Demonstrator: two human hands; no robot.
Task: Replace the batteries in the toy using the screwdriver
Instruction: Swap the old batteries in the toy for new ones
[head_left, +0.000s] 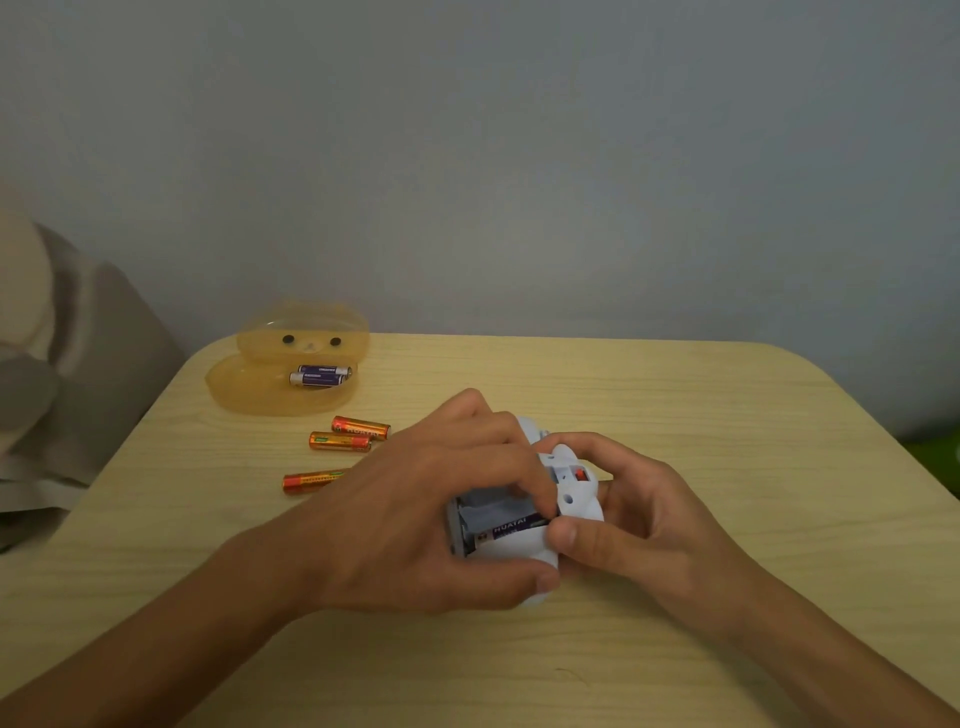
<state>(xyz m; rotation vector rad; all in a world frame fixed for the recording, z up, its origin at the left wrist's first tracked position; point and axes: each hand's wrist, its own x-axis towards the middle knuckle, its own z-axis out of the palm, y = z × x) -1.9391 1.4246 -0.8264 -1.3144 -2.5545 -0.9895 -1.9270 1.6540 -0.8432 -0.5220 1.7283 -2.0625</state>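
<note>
1. The toy (545, 514), pale and rounded, sat near the middle of the worktop (675, 395), cradled between both hands with its battery bay facing up.
2. The left hand (415, 519) clamped the toy from 9 o'clock, thumb under its near edge, fingertips pressing into the bay.
3. The right hand (639, 525) gripped the toy from 3 o'clock, thumb against its near side.
4. One purple battery (511, 530) lay in the nearest slot of the bay; the slots beyond it looked empty.
5. Three orange batteries (340, 441) lay loose on the worktop at 10 o'clock from the toy.
6. Farther at 10 o'clock stood an open amber case (244, 384), holding two more purple cells (319, 375).
</note>
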